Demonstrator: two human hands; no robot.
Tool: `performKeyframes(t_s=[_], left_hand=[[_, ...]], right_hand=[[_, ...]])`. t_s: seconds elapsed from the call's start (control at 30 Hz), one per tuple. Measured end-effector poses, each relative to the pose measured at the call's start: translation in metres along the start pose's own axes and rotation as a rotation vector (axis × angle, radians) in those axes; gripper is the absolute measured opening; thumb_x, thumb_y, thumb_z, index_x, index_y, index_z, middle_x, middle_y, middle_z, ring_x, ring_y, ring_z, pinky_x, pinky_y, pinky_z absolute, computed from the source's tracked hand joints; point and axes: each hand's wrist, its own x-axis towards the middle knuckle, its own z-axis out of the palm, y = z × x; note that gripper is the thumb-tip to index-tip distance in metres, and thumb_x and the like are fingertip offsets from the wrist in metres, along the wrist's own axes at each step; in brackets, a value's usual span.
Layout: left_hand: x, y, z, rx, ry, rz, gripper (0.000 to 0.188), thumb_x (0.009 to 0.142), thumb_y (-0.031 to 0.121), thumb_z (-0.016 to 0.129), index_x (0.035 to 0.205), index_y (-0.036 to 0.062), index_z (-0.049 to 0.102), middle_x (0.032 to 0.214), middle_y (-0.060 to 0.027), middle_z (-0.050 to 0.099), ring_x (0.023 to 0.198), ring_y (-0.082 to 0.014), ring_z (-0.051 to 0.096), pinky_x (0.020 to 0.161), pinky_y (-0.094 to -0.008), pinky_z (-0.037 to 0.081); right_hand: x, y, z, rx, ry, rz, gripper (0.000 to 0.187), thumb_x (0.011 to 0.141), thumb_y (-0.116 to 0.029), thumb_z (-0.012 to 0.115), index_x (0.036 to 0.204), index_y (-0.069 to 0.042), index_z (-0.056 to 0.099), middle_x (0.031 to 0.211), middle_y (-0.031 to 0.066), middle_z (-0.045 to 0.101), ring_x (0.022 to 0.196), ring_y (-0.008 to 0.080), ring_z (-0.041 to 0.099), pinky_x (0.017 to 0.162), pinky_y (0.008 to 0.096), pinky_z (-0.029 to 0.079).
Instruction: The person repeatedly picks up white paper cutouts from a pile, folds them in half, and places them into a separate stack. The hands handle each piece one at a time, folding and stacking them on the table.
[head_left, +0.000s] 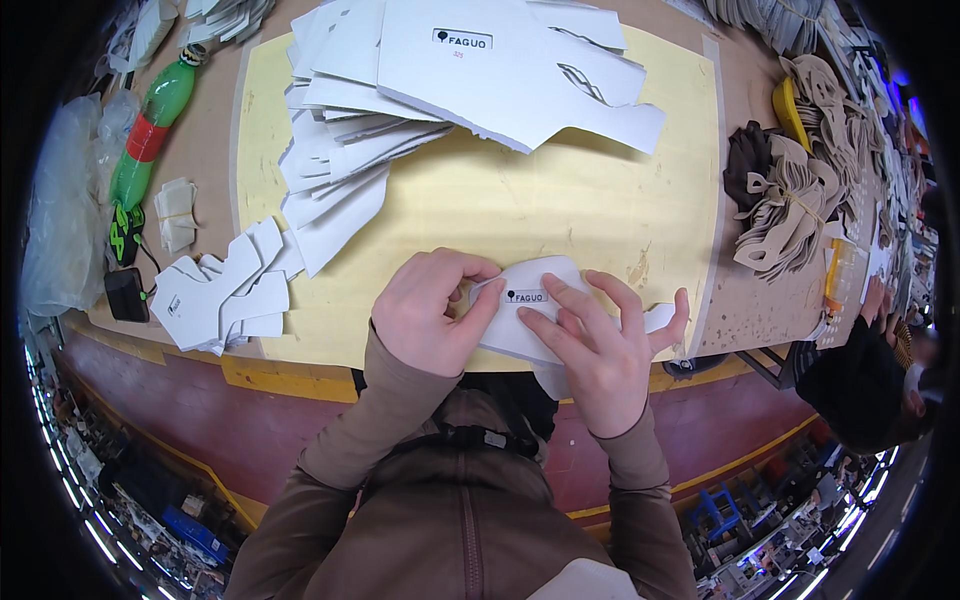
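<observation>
A white shoe-upper piece (540,268) with a small dark-printed label lies in front of me at the near edge of the yellow sheet. My left hand (430,305) is closed in a pinch at the piece's left edge, thumb and index finger meeting beside the label. Across the piece's right half, my right hand (600,340) holds it with thumb and index finger around the label, its outer fingers spread and raised. Another white piece (658,318) shows partly behind the right hand. The underside of the held piece is hidden.
Fanned white pieces (440,75) cover the far yellow sheet (500,200); a smaller pile (230,290) lies left. A green bottle (150,140) and plastic bag (65,210) stand at far left. Bundled beige pieces (790,210) lie right, near another person (860,380).
</observation>
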Motion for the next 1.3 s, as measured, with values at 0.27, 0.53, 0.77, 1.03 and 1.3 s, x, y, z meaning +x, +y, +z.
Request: performKeyframes(t_s=[0.27,0.53,0.77,1.03,1.3], left_hand=[[0.0,0.005,0.004,0.075,0.04,0.039,0.013,0.079,0.006,0.078,0.087,0.0043,0.069,0.075,-0.0027,0.06,0.063,-0.0129,0.05,0.053,-0.0268,0.041],[-0.002,0.009,0.002,0.1,0.008,-0.018,0.01,0.081,0.007,0.073,0.088,0.0063,0.066,0.083,-0.0062,0.064,0.076,-0.0258,0.06,0.067,-0.0357,0.049],[-0.006,0.001,0.003,0.397,0.132,0.202,0.012,0.078,0.015,0.078,0.09,0.0185,0.077,0.135,-0.0088,0.057,0.121,-0.0356,0.048,0.095,-0.0434,0.043],[-0.011,-0.012,0.002,0.473,0.155,0.29,0.014,0.078,0.023,0.08,0.092,0.0247,0.078,0.148,-0.0077,0.051,0.14,-0.042,0.032,0.114,-0.0603,0.021],[-0.023,-0.015,-0.006,0.544,-0.002,0.395,0.021,0.084,0.019,0.075,0.105,0.0228,0.077,0.133,0.008,0.065,0.137,-0.0333,0.044,0.118,-0.0644,0.013]], right_hand=[[-0.001,0.001,0.002,-0.007,0.011,0.012,0.029,0.081,-0.02,0.069,0.102,-0.038,0.076,0.128,-0.0144,0.064,0.12,0.0175,0.056,0.11,0.0709,0.004],[-0.001,0.001,0.001,0.005,0.011,0.014,0.026,0.082,-0.023,0.067,0.102,-0.038,0.076,0.128,-0.0147,0.064,0.121,0.018,0.056,0.11,0.0713,0.003],[-0.001,0.001,0.001,0.028,0.027,0.025,0.023,0.083,-0.023,0.067,0.101,-0.034,0.076,0.124,-0.0156,0.066,0.122,0.0189,0.057,0.11,0.071,0.0],[0.0,0.001,0.008,-0.004,0.085,0.045,0.025,0.084,-0.022,0.066,0.106,-0.031,0.075,0.121,-0.0163,0.066,0.121,0.019,0.059,0.112,0.0701,-0.001],[0.004,0.0,0.007,-0.055,0.08,0.054,0.027,0.086,-0.022,0.064,0.109,-0.029,0.075,0.123,-0.0165,0.064,0.124,0.0207,0.055,0.111,0.0717,-0.004]])
